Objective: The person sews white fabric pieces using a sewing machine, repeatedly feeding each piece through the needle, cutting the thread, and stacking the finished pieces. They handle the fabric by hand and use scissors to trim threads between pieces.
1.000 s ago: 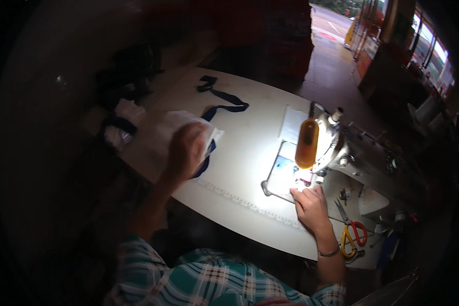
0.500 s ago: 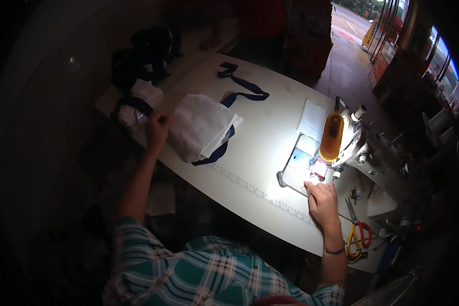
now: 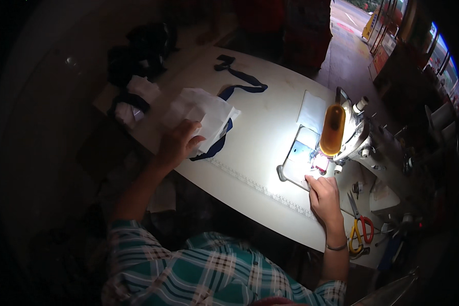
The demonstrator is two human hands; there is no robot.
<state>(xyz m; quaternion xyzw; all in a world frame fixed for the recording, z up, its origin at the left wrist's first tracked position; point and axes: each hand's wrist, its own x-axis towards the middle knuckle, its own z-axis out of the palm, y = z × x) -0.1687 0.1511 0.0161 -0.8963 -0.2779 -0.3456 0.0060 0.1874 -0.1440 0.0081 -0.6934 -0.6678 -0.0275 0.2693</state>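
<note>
Fingers of the left hand (image 3: 174, 145) are half-spread over white fabric (image 3: 206, 104), not yet at the sewing machine (image 3: 361, 138); the right hand (image 3: 325, 198) is curled, both grips unclear.

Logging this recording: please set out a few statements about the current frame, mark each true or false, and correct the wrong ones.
1. The left hand is over the white fabric. True.
2. The right hand grips the scissors. False: they lie to its right, while that hand is by the sewing machine.
3. A dark blue strap lies partly on the table beyond the fabric. True.
4. Both scissor handles are yellow. False: one is yellow, the other red-orange.
5. The needle area is dark. False: it is brightly lit.
</note>
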